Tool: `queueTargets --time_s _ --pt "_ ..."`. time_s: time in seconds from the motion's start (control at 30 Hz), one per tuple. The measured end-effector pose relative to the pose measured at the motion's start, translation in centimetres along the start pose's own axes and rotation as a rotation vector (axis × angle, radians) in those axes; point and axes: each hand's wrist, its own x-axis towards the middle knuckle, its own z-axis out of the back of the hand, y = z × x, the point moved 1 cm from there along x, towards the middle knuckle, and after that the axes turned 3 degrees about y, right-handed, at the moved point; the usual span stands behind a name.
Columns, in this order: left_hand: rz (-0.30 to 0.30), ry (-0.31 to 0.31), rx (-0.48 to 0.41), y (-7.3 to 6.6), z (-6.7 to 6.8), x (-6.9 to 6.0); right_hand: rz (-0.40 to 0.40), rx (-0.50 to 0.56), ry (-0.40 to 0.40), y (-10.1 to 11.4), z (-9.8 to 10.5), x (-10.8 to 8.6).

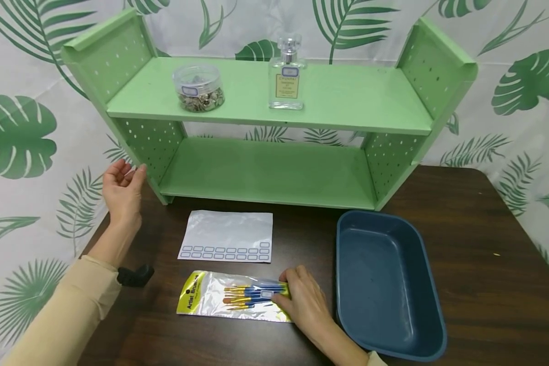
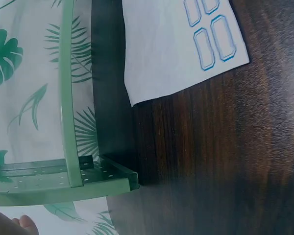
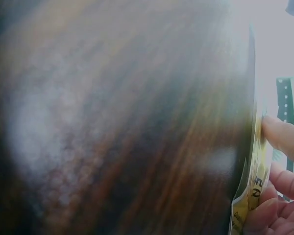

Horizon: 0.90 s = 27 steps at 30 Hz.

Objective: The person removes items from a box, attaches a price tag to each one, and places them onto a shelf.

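Note:
A clear pack of artist brushes [image 1: 238, 297] with a yellow header lies on the dark table. My right hand [image 1: 305, 301] holds its right end, the thumb on the face near a small white label. In the right wrist view, the fingers [image 3: 284, 139] meet the pack's yellow edge [image 3: 257, 181]. Off to the left, my left hand [image 1: 123, 192] is raised beside the green shelf [image 1: 265, 170], fingers loosely curled around nothing. Only part of that hand [image 2: 27, 224] shows in the left wrist view. Above the pack lies a white sheet of blue-bordered labels [image 1: 229, 231].
A dark blue bin [image 1: 379, 284] stands right of the pack. The upper shelf bears a round clear jar [image 1: 199, 89] of small metallic pieces and a glass perfume bottle [image 1: 287, 76], both labelled. A leaf-patterned cloth [image 1: 521, 147] hangs behind. A black strap piece [image 1: 135, 275] sits by the left sleeve.

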Motion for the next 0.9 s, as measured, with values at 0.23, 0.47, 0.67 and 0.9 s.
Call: queueTargets --time_s 0.23,0.47,0.67,0.9 --pt "-0.013 0.119 0.067 0.8 -1.0 0.2 0.013 -0.002 -0.022 -0.1 -0.1 -0.1" --pt "-0.046 0.105 0.091 1.4 -1.4 0.6 0.027 -0.009 -0.038 -0.2 -0.1 -0.1" --pt "0.009 0.068 0.147 1.5 -1.0 1.2 0.047 -0.013 -0.042 -0.2 -0.1 -0.1" --pt "-0.032 0.091 0.215 1.7 -0.6 1.5 0.061 -0.011 -0.052 -0.1 -0.1 -0.1"
